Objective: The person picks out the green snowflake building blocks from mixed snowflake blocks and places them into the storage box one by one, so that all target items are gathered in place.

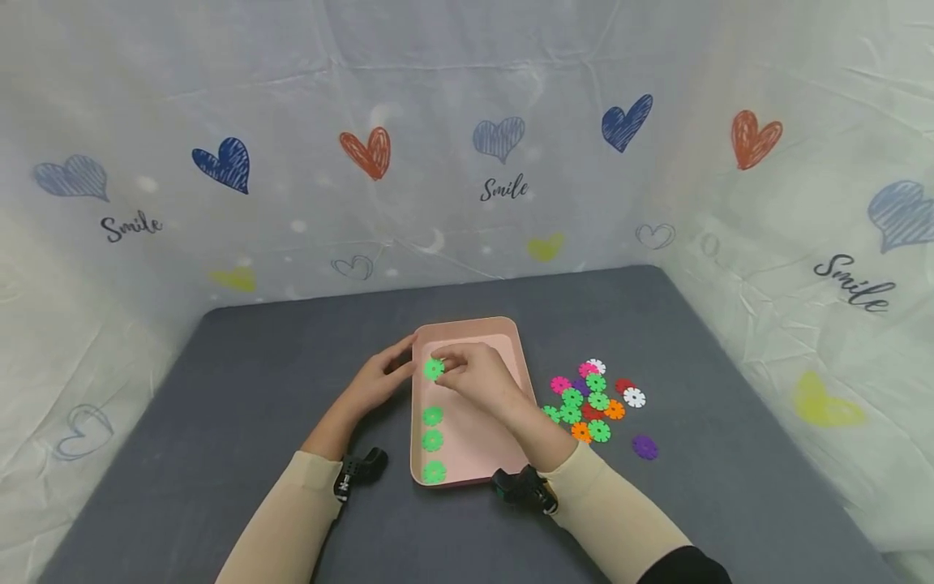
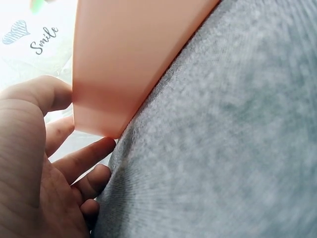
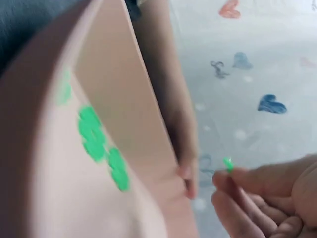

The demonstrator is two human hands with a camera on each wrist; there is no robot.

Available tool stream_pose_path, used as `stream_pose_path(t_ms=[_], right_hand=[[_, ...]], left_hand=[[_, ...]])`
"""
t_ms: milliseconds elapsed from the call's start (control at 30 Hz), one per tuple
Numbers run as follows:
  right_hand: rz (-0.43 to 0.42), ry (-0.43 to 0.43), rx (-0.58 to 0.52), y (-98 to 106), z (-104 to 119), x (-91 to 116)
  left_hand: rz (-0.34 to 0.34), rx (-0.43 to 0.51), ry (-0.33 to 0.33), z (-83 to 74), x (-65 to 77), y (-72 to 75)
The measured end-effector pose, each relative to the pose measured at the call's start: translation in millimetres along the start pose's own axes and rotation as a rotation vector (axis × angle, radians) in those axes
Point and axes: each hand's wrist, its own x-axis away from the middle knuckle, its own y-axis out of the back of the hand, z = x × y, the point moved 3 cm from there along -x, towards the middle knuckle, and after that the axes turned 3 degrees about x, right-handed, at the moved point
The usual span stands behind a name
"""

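Between thumb and fingertips, my right hand (image 1: 477, 375) pinches a green notched plastic disc (image 1: 434, 370) over the far left part of a pink tray (image 1: 477, 328). In the right wrist view only a sliver of this disc (image 3: 228, 163) shows at the fingertips. My left hand (image 1: 374, 380) touches the tray's left side near the far corner; in the left wrist view its fingers (image 2: 86, 157) lie against the outer wall. Several more green discs (image 1: 433, 440) lie in a column along the tray's left side.
Right of the tray, a loose pile of notched discs (image 1: 598, 401) in green, pink, orange, red, white and purple lies on the grey cloth (image 1: 306, 357). One purple disc (image 1: 645, 447) sits apart. A printed curtain (image 1: 438, 227) stands behind the table.
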Motion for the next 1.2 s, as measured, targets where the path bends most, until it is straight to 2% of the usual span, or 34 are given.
stream_pose_path(t_ms=[200,400,633,800,900,1033,1133,1200], right_hand=[[0.032,-0.05,0.065,-14.5,-15.7,-9.9],[0.072,-0.089,0.118,-28.0,-28.1,-17.9],[0.069,-0.02,0.232,-43.1,-27.5,-21.9],[0.075,-0.028,0.289,-44.6,-24.6,-17.6],[0.094,-0.034,0.274,-41.1,-22.2,-13.1],[0.123,-0.049,0.203,-28.0,-16.2,-4.8],[0.128,-0.044,0.169,-6.6,-12.6,2.3],[0.115,-0.041,0.169,15.0,-12.3,7.6]], left_hand=[[-0.002,0.0,-0.004,-2.0,-4.4,-2.7],[0.006,0.024,-0.022,-1.3,-4.2,1.9],[-0.007,0.02,-0.033,0.2,-1.1,6.0],[-0.002,0.01,-0.036,2.9,-0.4,4.0],[-0.005,0.014,-0.029,3.0,-0.1,3.2],[-0.007,0.024,-0.017,2.2,-0.2,2.0],[-0.004,0.029,-0.004,0.7,0.1,0.1],[-0.007,0.034,0.006,-0.1,0.6,-0.7]])
